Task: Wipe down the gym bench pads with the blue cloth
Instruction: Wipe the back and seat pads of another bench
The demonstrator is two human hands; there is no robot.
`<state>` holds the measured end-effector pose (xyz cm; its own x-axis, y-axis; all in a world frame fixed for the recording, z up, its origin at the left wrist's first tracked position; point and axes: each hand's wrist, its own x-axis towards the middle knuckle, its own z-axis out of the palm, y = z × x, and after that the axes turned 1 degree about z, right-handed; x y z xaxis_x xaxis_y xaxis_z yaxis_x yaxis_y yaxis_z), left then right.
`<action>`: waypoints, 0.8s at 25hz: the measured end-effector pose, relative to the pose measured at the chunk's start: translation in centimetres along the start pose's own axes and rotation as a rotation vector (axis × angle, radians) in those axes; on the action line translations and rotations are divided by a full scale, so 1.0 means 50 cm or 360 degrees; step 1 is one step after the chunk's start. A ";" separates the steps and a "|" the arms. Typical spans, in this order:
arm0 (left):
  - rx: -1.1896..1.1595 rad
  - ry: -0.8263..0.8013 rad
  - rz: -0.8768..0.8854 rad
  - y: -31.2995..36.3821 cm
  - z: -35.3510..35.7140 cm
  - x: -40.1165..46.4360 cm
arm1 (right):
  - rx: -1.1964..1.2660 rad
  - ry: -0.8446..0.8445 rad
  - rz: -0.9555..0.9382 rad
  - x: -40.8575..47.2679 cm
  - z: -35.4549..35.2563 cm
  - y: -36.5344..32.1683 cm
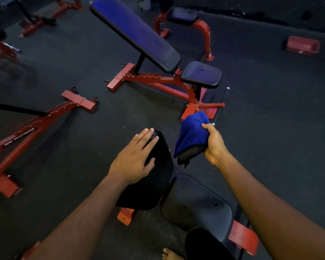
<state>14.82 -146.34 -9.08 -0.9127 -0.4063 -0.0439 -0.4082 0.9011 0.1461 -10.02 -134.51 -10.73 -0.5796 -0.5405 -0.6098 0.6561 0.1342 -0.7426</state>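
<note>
Two hands share the job on this bench. My left hand (134,158) lies flat, fingers straight, on the upper end of the back pad (154,177), and I judge it is there to steady the pad while I wipe. My right hand (214,145) is clenched around the blue cloth (190,135), bunched so it hangs in a wad just to the right of the pad, near it but not clearly touching. A darker fold shows under the blue; I cannot tell whether it belongs to the cloth. Below sits the seat pad (197,205), dull and marked, probably still to be wiped. Beyond stands another bench (139,36) on a red frame, well apart from me.
</note>
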 end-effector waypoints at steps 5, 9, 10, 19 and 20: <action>0.0034 -0.0054 0.0012 0.001 -0.004 0.007 | -0.0158 0.0026 -0.0120 0.032 -0.015 -0.011; 0.0102 -0.0098 0.0001 0.000 -0.006 0.007 | -0.0455 -0.0021 -0.0239 0.093 -0.010 0.007; 0.0095 -0.0109 -0.0003 0.001 -0.007 0.013 | -0.0534 -0.0074 -0.0217 0.119 -0.004 0.021; -0.0207 0.0027 -0.0023 -0.007 0.001 0.065 | -0.1260 -0.0814 -0.0173 0.254 0.071 0.130; -0.0225 0.0025 -0.0019 -0.009 0.001 0.066 | -0.1347 -0.0969 -0.0192 0.255 0.079 0.136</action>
<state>11.96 -148.08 -9.32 -0.9069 -0.4203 -0.0310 -0.4112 0.8664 0.2834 -11.04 -143.76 -22.48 -0.1235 -0.8839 -0.4510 -0.0778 0.4617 -0.8836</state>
